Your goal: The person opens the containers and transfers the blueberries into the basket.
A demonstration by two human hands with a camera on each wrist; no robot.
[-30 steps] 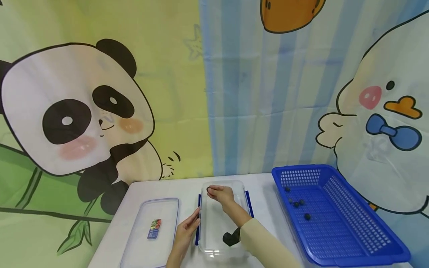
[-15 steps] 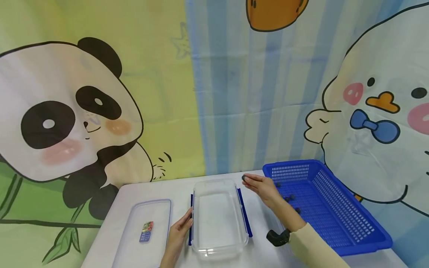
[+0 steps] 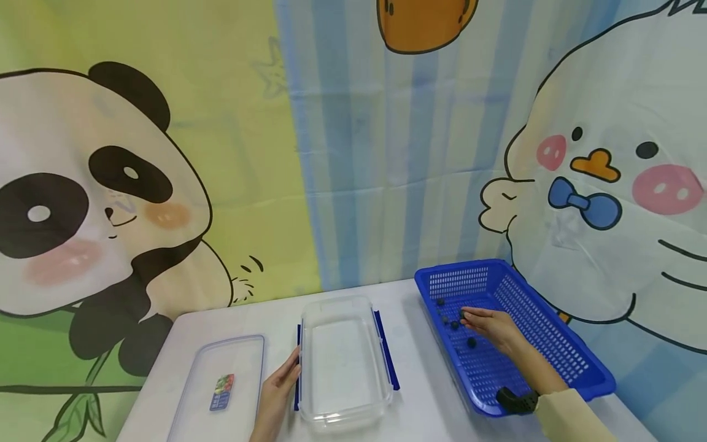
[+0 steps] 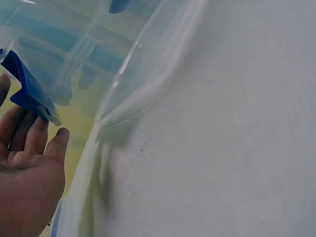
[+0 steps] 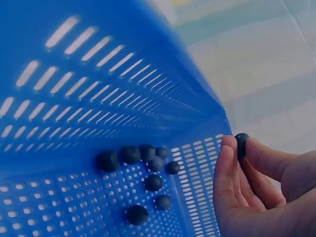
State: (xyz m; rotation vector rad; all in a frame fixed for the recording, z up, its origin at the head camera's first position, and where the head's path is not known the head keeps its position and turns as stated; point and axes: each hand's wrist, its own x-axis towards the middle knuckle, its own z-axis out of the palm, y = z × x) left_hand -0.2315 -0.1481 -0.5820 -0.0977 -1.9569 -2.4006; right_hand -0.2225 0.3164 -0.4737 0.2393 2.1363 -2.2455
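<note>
A clear plastic storage box [image 3: 345, 412] with blue side latches stands in the middle of the table, its top uncovered. My left hand [image 3: 277, 388] holds its left side, fingers around the blue latch [image 4: 30, 89] in the left wrist view. My right hand [image 3: 494, 330] is over the blue basket [image 3: 599, 383], pinching a blueberry [image 5: 241, 144] between thumb and fingertips. Several more blueberries [image 5: 137, 215] lie on the basket's floor, below and left of those fingertips in the right wrist view.
A clear lid [image 3: 188, 402] with a coloured label [image 3: 222, 391] lies left of the box. Behind the white table [image 3: 409, 344] hangs a cartoon-printed curtain [image 3: 353, 153]. A black strap piece [image 3: 516, 400] sits at the right wrist.
My right hand has moved from over the storage box rightward to above the basket, with the blueberry still pinched. The left hand stays at the box. The head view has turned right.
</note>
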